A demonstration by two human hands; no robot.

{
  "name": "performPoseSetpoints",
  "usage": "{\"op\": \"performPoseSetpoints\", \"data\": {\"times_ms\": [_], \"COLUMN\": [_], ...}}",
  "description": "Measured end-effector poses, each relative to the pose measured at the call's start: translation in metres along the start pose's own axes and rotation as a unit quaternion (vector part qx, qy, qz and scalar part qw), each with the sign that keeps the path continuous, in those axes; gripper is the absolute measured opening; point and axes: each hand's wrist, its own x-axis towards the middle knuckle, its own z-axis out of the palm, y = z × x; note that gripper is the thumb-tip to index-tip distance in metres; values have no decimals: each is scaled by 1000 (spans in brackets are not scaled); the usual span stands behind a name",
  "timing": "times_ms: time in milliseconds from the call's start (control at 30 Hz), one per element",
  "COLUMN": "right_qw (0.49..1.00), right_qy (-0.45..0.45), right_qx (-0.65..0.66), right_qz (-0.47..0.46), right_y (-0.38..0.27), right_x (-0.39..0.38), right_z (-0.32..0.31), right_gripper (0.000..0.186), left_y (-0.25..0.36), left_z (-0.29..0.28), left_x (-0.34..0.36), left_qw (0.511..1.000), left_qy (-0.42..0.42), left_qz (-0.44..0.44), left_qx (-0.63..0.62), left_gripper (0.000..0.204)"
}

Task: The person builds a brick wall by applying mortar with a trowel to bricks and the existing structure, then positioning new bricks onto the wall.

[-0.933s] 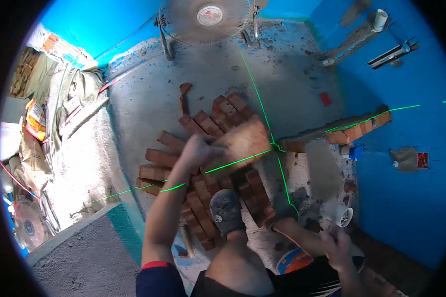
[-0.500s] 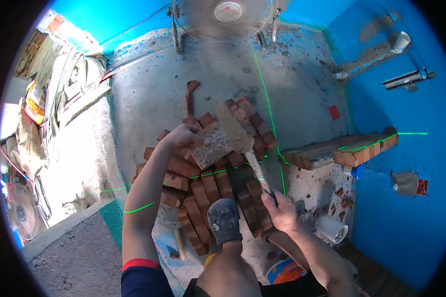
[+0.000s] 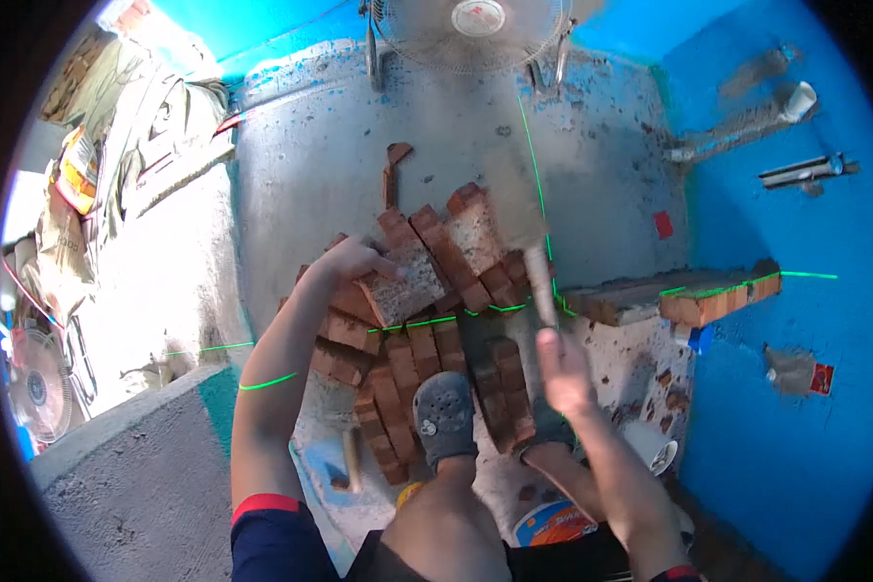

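My left hand (image 3: 361, 260) grips the edge of a reddish brick (image 3: 407, 283) whose upturned broad face is speckled with grey mortar. In my right hand (image 3: 565, 373) is a trowel (image 3: 541, 281), held by its handle. Its blade is smeared by motion and stands to the right of the brick, apart from it. Around and under the held brick lies a loose pile of bricks (image 3: 448, 257), one with a pale, mortar-marked face. More bricks (image 3: 398, 417) lie in rows nearer to me, beside my grey clog (image 3: 444, 415).
A fan (image 3: 475, 29) stands at the far wall. To the right, a low brick course (image 3: 718, 301) juts from the blue wall (image 3: 795, 233). Green laser lines cross the floor and bricks. Near my feet are a bucket (image 3: 553, 524) and a white pipe (image 3: 650, 444).
The trowel has swung right, off the brick's face, with my right hand moving slightly up and right. My left hand keeps its hold on the brick. The whole view has shifted a little.
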Motion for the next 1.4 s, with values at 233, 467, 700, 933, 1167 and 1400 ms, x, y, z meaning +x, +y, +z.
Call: {"op": "performPoseSetpoints", "data": {"times_ms": [233, 467, 700, 933, 1167, 1400], "right_qw": [970, 990, 878, 723, 671, 643], "right_qy": [-63, 41, 273, 375, 339, 339], "right_qx": [224, 39, 371, 571, 651, 678], "right_qz": [77, 127, 129, 101, 101, 106], "right_y": [-24, 18, 30, 36, 43, 62], "right_x": [-91, -239, -284, -273, -288, -299], "right_z": [-99, -139, -174, -191, -186, -195], "right_gripper": [46, 43, 55, 52, 52, 51], "left_y": [-26, 28, 211, 288, 285, 290], "left_z": [2, 81, 191, 268, 291, 310], "left_x": [-48, -79, -113, -59, -16, -5], "left_qw": [961, 941, 941, 845, 879, 875], "left_qy": [-77, -106, -36, -4, -21, 21], "left_qz": [133, 237, 337, 341, 336, 313], "left_qx": [-230, -216, 16, 413, 337, 369], "left_gripper": [67, 60, 42, 40, 36, 32]}}
